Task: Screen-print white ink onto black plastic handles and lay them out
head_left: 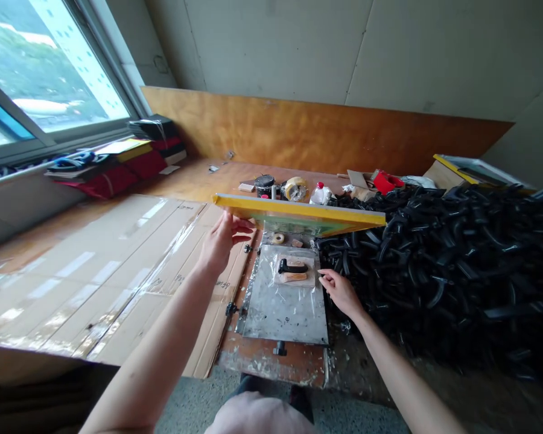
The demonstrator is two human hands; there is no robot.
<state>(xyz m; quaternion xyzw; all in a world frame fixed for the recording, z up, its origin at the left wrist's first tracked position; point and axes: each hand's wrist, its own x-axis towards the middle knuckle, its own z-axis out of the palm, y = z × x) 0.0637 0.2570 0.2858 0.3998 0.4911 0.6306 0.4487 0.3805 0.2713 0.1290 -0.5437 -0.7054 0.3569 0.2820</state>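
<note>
My left hand (221, 241) is at the left end of a raised, yellow-edged screen printing frame (298, 210), with the thumb against its edge and the fingers under it. Below the frame lies a flat grey metal plate (280, 310). On the plate, a small block wrapped in clear film and tan tape (294, 276) bears a black curved plastic handle (294, 267). My right hand (341, 290) hovers by the plate's right edge, just beside the block. Its thumb and forefinger are slightly apart, and nothing shows between them.
A large heap of black plastic parts (452, 271) lies to the right. Flattened cardboard (117, 271) covers the left side. Behind the frame stand a dark tub (264, 184), a tape roll (295, 189) and a red-capped bottle (320, 193). Black knobs (279, 348) stick out around the plate.
</note>
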